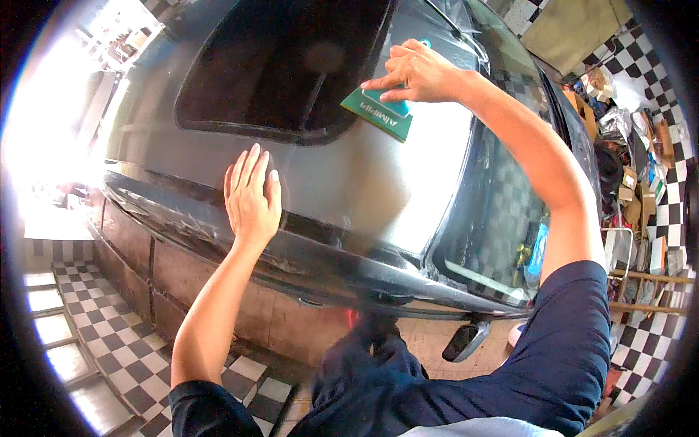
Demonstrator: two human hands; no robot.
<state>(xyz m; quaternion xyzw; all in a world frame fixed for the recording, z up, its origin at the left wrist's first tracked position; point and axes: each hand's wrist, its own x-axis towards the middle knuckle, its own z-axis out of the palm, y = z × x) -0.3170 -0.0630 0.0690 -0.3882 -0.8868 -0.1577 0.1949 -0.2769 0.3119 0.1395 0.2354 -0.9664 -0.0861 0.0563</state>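
My right hand (pixel 424 73) presses a flat green sanding block (pixel 377 115) with a paler teal grip onto the dull grey roof (pixel 342 182) of a car. Its fingers are bent over the top of the block, whose front corner pokes out toward me. The block lies beside the rounded corner of a dark sunroof panel (pixel 269 73). To the left, my left hand (pixel 253 198) rests flat on the roof near its side edge, fingers stretched toward the sunroof, holding nothing. The underside of the block is hidden.
The windshield (pixel 495 211) lies right of the roof, with a side mirror (pixel 466 340) below it. Boxes and clutter (pixel 633 175) line the right side near a wooden ladder-like frame (pixel 648 291). Checkered tiles (pixel 109 320) cover the floor. Bright light washes out the far left.
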